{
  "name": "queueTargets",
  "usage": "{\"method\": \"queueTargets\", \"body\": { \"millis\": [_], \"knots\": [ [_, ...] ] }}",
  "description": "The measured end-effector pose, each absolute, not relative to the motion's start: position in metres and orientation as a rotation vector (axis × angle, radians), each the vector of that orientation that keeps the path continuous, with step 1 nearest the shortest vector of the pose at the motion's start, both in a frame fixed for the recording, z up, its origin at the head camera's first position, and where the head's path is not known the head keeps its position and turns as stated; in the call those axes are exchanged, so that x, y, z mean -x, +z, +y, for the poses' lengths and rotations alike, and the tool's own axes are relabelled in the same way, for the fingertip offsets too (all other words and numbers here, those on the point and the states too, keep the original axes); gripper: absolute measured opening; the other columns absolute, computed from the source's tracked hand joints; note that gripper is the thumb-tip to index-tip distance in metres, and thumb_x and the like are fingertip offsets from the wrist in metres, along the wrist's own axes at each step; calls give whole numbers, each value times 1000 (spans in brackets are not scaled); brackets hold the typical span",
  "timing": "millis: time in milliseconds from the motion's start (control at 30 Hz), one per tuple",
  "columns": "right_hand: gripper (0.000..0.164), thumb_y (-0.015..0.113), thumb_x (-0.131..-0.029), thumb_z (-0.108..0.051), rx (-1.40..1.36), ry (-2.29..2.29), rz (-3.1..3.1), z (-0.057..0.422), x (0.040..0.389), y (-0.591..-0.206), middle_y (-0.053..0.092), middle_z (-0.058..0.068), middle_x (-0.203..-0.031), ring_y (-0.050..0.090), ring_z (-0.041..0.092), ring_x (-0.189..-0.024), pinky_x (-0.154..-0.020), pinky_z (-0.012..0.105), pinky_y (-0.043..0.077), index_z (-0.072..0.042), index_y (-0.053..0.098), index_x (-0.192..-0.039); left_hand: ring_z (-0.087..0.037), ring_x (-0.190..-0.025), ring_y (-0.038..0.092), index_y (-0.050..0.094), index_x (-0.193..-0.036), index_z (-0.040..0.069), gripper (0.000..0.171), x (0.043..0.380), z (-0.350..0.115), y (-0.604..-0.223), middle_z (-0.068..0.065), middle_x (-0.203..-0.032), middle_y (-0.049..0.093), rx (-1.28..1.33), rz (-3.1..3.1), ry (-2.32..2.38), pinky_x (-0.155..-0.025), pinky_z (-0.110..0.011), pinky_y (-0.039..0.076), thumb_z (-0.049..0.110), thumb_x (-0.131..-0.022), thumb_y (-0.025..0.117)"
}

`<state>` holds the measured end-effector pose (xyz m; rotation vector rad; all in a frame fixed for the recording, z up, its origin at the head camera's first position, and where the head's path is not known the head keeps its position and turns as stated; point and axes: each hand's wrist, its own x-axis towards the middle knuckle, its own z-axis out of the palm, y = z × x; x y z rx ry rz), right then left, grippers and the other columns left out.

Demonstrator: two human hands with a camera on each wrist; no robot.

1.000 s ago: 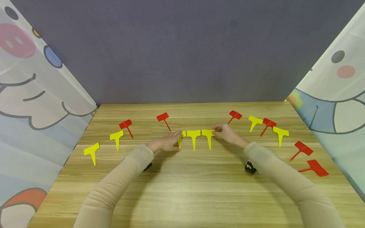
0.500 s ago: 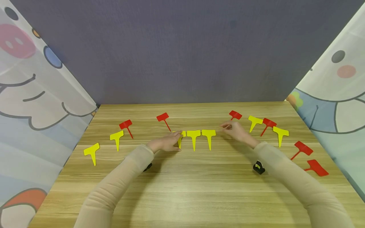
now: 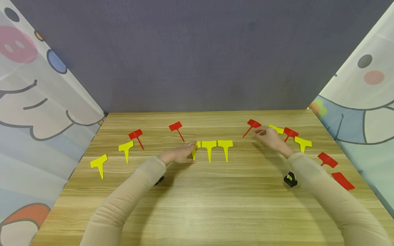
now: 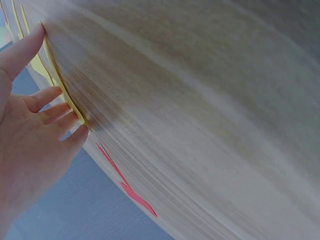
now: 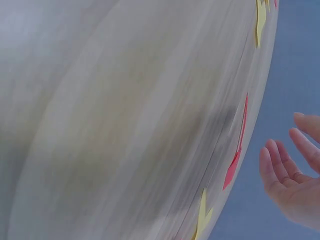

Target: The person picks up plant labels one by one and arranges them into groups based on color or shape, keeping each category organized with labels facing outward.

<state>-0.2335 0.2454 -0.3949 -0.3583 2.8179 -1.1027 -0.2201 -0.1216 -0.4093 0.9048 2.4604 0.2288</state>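
Observation:
Three yellow T-shaped plant labels lie in a row at mid-table in the head view. My left hand (image 3: pixel 180 153) rests on the leftmost label (image 3: pixel 198 144), covering part of it; thumb and fingertips touch it in the left wrist view. The middle label (image 3: pixel 209 145) and the right label (image 3: pixel 226 144) lie beside it, stems toward me. My right hand (image 3: pixel 268 136), fingers loosely bent and holding nothing, is over the table between a red plant label (image 3: pixel 253 123) and a yellow plant label (image 3: pixel 276 129), whose stem it hides. In the right wrist view the hand (image 5: pixel 295 190) is empty.
To the right lie a red label (image 3: pixel 290 132), another yellow label (image 3: pixel 303 141) and two more red labels, one (image 3: pixel 343 181) partly behind my sleeve. Red and yellow labels (image 3: pixel 99 163) are scattered at left. A dark panel (image 3: pixel 203 58) stands along the table's back edge.
My right hand has left the right end of the yellow row and moved rightward, uncovering the red label's stem and covering the yellow label's stem. My left hand stays in place.

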Motion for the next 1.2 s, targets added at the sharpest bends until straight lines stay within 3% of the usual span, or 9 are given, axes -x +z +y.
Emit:
{"method": "queueTargets", "body": {
  "millis": [400,1200],
  "knots": [
    [40,52,-88,-12,254,-1051,2925,278,238,-393,48,33,-112,51,46,-96,-71,47,48,10,46,-120,-30,-134,7,19,-138,-3,70,220,-122,-409,-15,-147,2,-913,2456,223,-108,-43,10,34,-88,52],
    [55,53,-87,-17,145,-977,2908,315,248,-404,37,40,-119,41,49,-103,-83,54,38,19,34,-124,-29,-134,7,19,-138,-3,70,220,-122,-409,-16,-147,3,-930,2467,203,-108,-42,11,35,-89,51]
  ]
}}
